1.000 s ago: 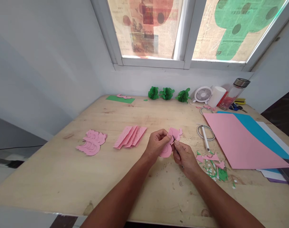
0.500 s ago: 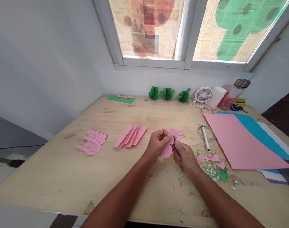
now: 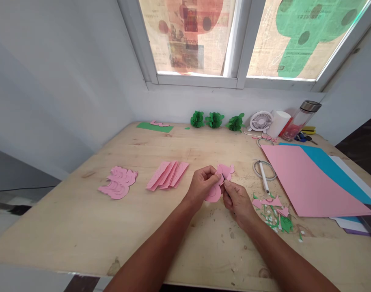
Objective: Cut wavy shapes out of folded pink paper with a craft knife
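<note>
A pink paper cutout with rounded lobes and drawn curved lines is held just above the table. My left hand pinches it from the left, thumb on top. My right hand is closed at the cutout's right edge. A thin dark sliver shows by its thumb tip, against the paper; the rest of what those fingers hold is hidden. To the left lie folded pink paper strips with pencil outlines. Farther left rests a pile of scalloped pink cutouts.
Pink, green and white paper scraps lie right of my right hand, near a white pen. Large pink sheets cover the right side. Green paper ornaments, a small fan and a glass bottle stand along the back.
The view has shifted very slightly. Both hands and the pink cutout keep nearly the same position.
</note>
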A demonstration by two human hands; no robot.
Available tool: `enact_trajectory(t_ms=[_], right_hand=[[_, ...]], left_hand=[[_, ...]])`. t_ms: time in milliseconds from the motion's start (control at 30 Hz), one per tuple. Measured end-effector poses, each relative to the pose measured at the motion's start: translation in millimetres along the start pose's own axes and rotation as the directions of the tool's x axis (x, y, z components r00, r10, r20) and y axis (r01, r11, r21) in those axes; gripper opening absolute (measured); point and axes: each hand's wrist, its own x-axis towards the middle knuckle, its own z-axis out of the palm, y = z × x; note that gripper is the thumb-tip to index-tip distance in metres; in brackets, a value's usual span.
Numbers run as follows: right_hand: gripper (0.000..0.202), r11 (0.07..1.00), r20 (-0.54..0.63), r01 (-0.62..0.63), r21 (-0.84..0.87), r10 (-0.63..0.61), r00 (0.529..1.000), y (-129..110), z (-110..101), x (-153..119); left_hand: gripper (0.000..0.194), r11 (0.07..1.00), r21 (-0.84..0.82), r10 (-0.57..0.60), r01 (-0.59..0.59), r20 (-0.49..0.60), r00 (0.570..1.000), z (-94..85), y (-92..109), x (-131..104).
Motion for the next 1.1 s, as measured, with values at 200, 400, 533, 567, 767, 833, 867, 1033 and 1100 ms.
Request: enact_trajectory(t_ms=[200,400,533,567,767,833,867,1033,1100], right_hand=[[0.04,1.0,-0.003,-0.017,0.012,0.017,1.0,-1.6,0.8,1.4],[0.04,1.0,-0.004,-0.017,0.01,0.017,1.0,-2.8,0.0,0.6],[0.04,1.0,-0.002,-0.02,0.009,0.02,1.0,-1.3,-1.0,0.7],[0.04,1.0,-0.001,-0.019,0.008,0.019,1.0,-1.0,-1.1,0.8],[0.04,1.0,-0.011,-0.01,-0.028,0.009,1.0,-1.4,-0.8,0.5],[0.04,0.999,-0.013,-0.019,-0.026,0.019,1.0,-1.9,-0.4,0.2],[0.04,1.0,-0.009,-0.023,-0.02,0.023,1.0,-1.9,-0.3,0.1],[0.041,1.0,0.004,-0.02,0.011,0.02,1.0,0.8,-0.6,0.6],[0.041,1.0,0.009,-0.021,0.02,0.021,1.0,1.7,-0.8,1.0]], left_hand=[[0.023,1.0,0.003,0.011,-0.011,-0.02,1.0,0.7,0.0,0.5],[0.023,1.0,-0.029,0.001,-0.002,-0.007,1.0,0.4,0.5,0.0],[0.02,1.0,-0.008,0.025,-0.025,-0.045,0.999,-0.4,2.3,0.0],[0.019,1.0,-0.002,0.028,-0.028,-0.055,0.998,-0.6,2.6,0.1],[0.019,0.999,0.013,0.039,-0.039,-0.045,0.998,-2.4,0.0,0.2],[0.018,0.999,0.013,0.046,-0.045,-0.043,0.998,-2.9,-1.3,0.3],[0.018,0.999,0.01,0.046,-0.045,-0.045,0.998,-3.1,-1.8,0.4],[0.018,0.999,-0.051,0.016,-0.02,-0.067,0.998,-2.2,-1.2,0.4],[0.019,0.996,-0.088,-0.008,0.001,-0.077,0.997,-1.5,-0.5,0.3]])
